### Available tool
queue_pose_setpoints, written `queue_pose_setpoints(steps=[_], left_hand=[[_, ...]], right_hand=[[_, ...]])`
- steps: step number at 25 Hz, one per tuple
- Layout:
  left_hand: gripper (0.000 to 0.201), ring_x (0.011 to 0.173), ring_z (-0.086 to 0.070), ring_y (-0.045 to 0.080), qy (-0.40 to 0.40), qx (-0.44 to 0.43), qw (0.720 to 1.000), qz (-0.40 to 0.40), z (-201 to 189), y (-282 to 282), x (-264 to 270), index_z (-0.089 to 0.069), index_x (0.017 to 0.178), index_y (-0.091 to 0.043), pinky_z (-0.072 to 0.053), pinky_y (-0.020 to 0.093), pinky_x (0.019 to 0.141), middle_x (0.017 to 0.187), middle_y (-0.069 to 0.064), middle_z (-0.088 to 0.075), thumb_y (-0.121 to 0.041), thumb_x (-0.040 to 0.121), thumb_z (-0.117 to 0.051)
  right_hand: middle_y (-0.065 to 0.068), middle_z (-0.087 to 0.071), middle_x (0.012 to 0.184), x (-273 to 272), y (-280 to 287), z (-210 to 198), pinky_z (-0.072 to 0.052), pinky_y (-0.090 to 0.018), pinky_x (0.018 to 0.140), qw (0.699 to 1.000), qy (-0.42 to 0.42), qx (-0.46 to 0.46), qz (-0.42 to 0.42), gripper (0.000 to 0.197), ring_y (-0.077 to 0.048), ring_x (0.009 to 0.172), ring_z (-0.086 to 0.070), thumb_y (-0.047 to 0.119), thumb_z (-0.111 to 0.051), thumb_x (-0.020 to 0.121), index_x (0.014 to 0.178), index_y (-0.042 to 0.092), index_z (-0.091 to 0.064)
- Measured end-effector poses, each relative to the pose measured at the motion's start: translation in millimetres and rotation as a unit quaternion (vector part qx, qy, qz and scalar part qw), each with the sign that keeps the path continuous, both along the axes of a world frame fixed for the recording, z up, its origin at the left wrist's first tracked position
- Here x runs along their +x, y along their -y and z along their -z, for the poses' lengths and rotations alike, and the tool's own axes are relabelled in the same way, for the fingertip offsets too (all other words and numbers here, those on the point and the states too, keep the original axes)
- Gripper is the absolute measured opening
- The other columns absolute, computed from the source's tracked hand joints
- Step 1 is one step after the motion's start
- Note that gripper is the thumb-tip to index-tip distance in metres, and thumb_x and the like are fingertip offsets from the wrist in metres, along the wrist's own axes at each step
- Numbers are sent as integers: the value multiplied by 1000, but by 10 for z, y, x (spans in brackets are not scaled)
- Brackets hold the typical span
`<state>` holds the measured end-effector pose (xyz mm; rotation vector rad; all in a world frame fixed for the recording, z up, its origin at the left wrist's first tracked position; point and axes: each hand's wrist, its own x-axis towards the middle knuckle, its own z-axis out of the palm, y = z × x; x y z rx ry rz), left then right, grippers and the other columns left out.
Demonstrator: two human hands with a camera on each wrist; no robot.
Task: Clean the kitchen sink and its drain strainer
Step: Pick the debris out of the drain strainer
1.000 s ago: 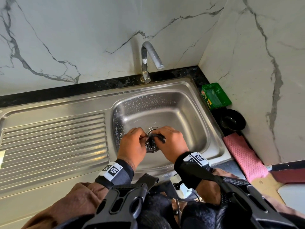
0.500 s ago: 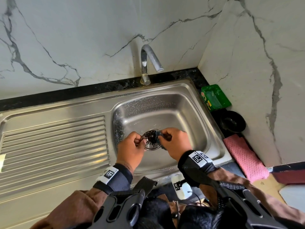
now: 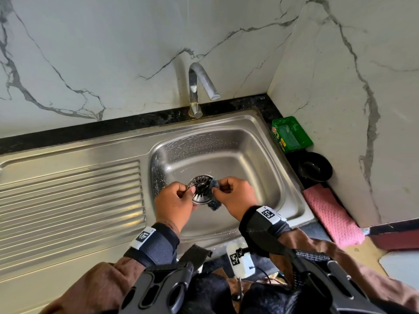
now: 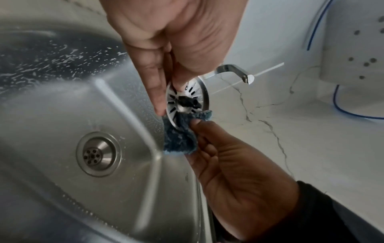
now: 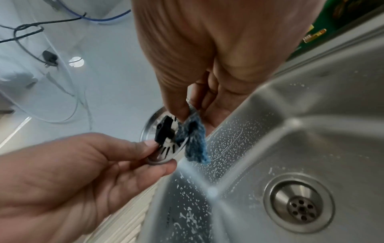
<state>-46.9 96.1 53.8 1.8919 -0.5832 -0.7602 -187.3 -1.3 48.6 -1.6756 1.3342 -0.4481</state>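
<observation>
Over the steel sink (image 3: pixel 249 155) my left hand (image 3: pixel 189 192) pinches the round slotted drain strainer (image 3: pixel 200 188) by its rim, tilted up on edge, with its black centre knob (image 4: pixel 188 102) facing me. My right hand (image 3: pixel 218 189) pinches a small dark blue scrub pad (image 3: pixel 214 197) and presses it against the strainer's right edge (image 5: pixel 166 148). The same pad (image 4: pixel 180 136) wraps over the rim in the left wrist view. Below, the open drain hole (image 4: pixel 98 154) shows bare, also plain as the drain (image 5: pixel 301 208). Soap flecks dot the sink walls.
A curved steel tap (image 3: pixel 199 87) stands behind the basin. The ribbed drainboard (image 3: pixel 68 193) lies to the left. On the right counter sit a green soap box (image 3: pixel 291 134), a black bowl (image 3: pixel 315 168) and a pink cloth (image 3: pixel 333 214). Marble walls close the back and right.
Both hands have lifted the strainer out of the drain and raised it above the basin floor, tilting it up; the right hand's pad has stayed against it.
</observation>
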Motion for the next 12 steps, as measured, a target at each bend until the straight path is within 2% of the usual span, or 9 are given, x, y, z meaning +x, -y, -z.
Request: queue_pose_setpoints(steps=[2, 4, 5, 7, 9, 10, 12], left_hand=[[15, 61, -74, 24, -76, -14, 996, -33, 11, -8, -45, -64, 79, -5, -61, 52, 65, 77, 12, -73, -14, 89, -70], [13, 66, -74, 27, -132, -32, 989, -51, 4, -10, -56, -63, 85, -2, -61, 50, 69, 81, 15, -73, -12, 90, -68], [12, 68, -75, 28, -156, -32, 986, -49, -10, -7, -51, -63, 88, -1, -61, 48, 69, 83, 17, -74, -11, 91, -67], [11, 70, -75, 26, -169, -8, 986, -12, -36, -1, -34, -63, 94, -2, -62, 43, 69, 87, 18, -74, -12, 92, -65], [13, 69, -74, 20, -95, 9, 995, 23, -38, -17, -10, -62, 100, -10, -62, 40, 64, 90, 8, -74, -17, 90, -68], [16, 69, -72, 16, -13, 5, 999, 36, -22, -23, 18, -61, 101, -18, -61, 39, 61, 89, 0, -71, -21, 89, -71], [16, 69, -67, 10, 149, -25, 985, 78, -4, -29, 46, -59, 95, -26, -58, 31, 60, 84, -10, -66, -28, 86, -73]], right_hand=[[0, -74, 74, 45, -16, 6, -58, -27, 68, 993, 57, 101, 36, 8, -11, 66, -65, 17, -81, 78, 78, 16, -73], [-6, -68, 71, 87, -52, 16, -60, -31, 65, 971, 121, 194, 71, 14, -19, 64, -63, 6, -79, 79, 73, 11, -68], [-7, -67, 69, 95, -49, 31, -60, -33, 66, 969, 126, 197, 81, 16, -20, 64, -62, 7, -80, 78, 71, 11, -67], [-3, -70, 70, 84, 10, 58, -61, -36, 70, 988, 71, 121, 73, 15, -17, 64, -63, 20, -84, 72, 70, 15, -69], [2, -73, 73, 49, 65, 21, -57, -26, 68, 998, -3, 41, 42, 15, -9, 63, -62, 28, -83, 71, 77, 18, -73], [4, -73, 75, 37, 79, -18, -54, -21, 65, 999, -19, 17, 35, 15, -7, 63, -61, 28, -83, 73, 79, 18, -74], [5, -73, 76, 21, 86, -84, -51, -18, 65, 999, -18, -6, 34, 12, -6, 64, -61, 25, -82, 75, 81, 17, -74]])
